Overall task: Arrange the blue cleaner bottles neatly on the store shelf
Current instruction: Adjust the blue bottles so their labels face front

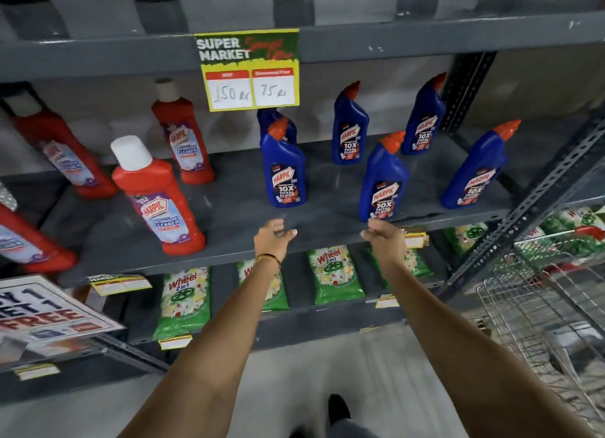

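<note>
Several blue cleaner bottles with orange caps stand scattered on the grey shelf (235, 192). One blue bottle (286, 166) stands front centre, with another (271, 118) half hidden behind it. Two stand further back (349, 126), (424, 120). A front bottle (383, 179) stands just above my right hand (383, 239), and the rightmost bottle (474, 169) leans near the shelf's end. My left hand (273, 238) hovers at the shelf's front edge below the centre bottle. Both hands are empty with fingers loosely apart, touching no bottle.
Red bathroom cleaner bottles (157, 198) fill the shelf's left half. A yellow price sign (250, 71) hangs from the shelf above. Green detergent packs (183, 303) lie on the shelf below. A wire shopping cart (540, 300) stands at the right. An upright post (523, 208) bounds the shelf.
</note>
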